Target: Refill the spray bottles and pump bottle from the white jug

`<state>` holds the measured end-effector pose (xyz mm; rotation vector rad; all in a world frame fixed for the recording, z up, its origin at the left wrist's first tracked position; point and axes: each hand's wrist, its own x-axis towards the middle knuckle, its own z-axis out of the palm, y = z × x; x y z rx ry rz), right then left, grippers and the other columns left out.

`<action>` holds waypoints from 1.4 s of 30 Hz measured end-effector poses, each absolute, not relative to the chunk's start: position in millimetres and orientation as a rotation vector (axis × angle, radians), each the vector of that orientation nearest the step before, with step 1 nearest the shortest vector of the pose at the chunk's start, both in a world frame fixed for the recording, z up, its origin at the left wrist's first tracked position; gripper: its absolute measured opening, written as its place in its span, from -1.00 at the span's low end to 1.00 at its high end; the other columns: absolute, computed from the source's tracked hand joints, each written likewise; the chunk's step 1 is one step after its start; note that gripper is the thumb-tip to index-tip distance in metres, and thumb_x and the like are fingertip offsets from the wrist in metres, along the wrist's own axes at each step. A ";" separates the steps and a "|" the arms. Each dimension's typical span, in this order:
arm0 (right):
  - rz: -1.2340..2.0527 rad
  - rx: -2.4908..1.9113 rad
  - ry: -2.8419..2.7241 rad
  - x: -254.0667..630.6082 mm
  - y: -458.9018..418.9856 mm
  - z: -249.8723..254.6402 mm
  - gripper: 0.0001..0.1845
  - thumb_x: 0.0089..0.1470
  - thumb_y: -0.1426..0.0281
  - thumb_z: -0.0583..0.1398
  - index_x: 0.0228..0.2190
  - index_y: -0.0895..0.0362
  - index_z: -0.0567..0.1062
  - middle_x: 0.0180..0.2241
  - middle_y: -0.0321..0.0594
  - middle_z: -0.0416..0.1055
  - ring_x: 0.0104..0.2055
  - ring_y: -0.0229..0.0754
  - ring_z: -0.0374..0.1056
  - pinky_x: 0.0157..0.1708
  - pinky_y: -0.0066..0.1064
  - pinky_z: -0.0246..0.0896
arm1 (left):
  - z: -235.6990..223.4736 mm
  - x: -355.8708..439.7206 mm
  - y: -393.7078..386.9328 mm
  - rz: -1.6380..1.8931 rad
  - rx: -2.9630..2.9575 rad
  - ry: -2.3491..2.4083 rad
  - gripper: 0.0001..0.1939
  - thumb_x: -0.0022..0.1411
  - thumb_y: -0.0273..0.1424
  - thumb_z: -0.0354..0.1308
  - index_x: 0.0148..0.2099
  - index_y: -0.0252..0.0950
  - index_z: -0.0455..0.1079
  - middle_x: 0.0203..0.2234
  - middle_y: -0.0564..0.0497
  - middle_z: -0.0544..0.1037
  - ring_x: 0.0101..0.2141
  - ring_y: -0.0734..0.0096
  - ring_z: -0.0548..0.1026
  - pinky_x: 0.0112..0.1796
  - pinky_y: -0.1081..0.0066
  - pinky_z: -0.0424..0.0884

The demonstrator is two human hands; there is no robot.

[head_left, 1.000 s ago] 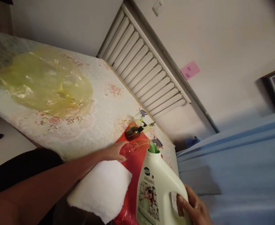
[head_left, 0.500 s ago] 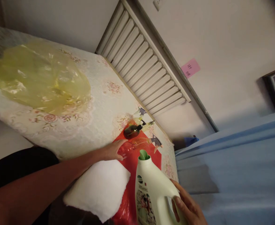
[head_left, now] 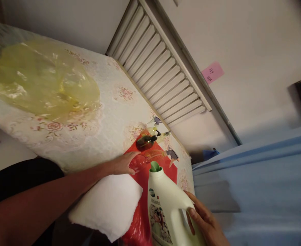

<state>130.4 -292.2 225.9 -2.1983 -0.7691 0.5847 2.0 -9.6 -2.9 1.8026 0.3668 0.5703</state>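
In the head view my right hand (head_left: 206,218) is wrapped around the handle of a large pale-green detergent jug (head_left: 163,191). The jug leans to the left, and a green pouring spout (head_left: 155,166) shows in its uncapped mouth. My left hand (head_left: 124,163) curls round a clear plastic bottle (head_left: 139,163) on the red mat (head_left: 172,171). The bottle's round open mouth lies close to the jug's spout; no liquid stream is visible between them. A white paper or cloth sheet (head_left: 109,205) lies below my left forearm.
Beyond the bottle stand a dark pump bottle (head_left: 144,142) and a spray bottle with a grey trigger (head_left: 172,154). A yellow plastic bag (head_left: 45,82) rests on the flowered tablecloth (head_left: 111,119). A radiator (head_left: 160,65) lines the wall; a blue curtain (head_left: 263,184) hangs at right.
The jug's mouth has shifted slightly left and up, nearer the clear bottle's mouth, with my right hand following. My left hand stays in place. The view has turned a little.
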 end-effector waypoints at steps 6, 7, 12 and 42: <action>0.701 -2.190 -0.860 139.3 -286.3 227.0 -0.32 0.02 -0.04 0.31 0.08 0.07 0.52 -0.43 -0.27 0.45 -0.54 -0.29 0.15 -0.56 -0.47 0.06 | -6.4 3.6 -10.0 0.616 1.792 0.361 -0.05 -0.12 -0.44 0.32 0.34 -0.32 0.12 0.23 -0.18 0.35 0.17 -0.12 0.36 0.14 0.15 0.32; 0.731 -2.197 -0.876 141.8 -285.9 227.7 -0.31 0.02 -0.04 0.30 0.08 0.07 0.52 -0.42 -0.27 0.45 -0.54 -0.29 0.15 -0.55 -0.47 0.07 | -7.2 4.1 -10.1 0.625 1.791 0.359 -0.06 -0.12 -0.44 0.33 0.34 -0.31 0.13 0.22 -0.17 0.36 0.17 -0.13 0.36 0.14 0.15 0.32; 0.834 -2.233 -0.919 151.5 -285.5 230.6 -0.31 0.08 -0.04 0.27 0.13 0.06 0.47 -0.32 -0.22 0.47 -0.51 -0.28 0.19 -0.53 -0.45 0.12 | -9.1 5.2 -10.5 0.666 1.788 0.342 -0.08 -0.13 -0.44 0.35 0.32 -0.31 0.17 0.20 -0.14 0.38 0.16 -0.14 0.36 0.14 0.16 0.31; 0.869 -2.346 -1.061 142.0 -266.2 253.5 -0.17 0.13 -0.09 0.18 0.23 0.20 0.33 -0.56 -0.38 0.26 -0.60 -0.33 0.11 -0.55 -0.46 0.03 | -3.5 3.2 -4.1 0.591 1.814 0.287 -0.11 -0.08 -0.35 0.34 0.32 -0.13 0.14 0.19 -0.13 0.39 0.17 -0.11 0.37 0.14 0.08 0.32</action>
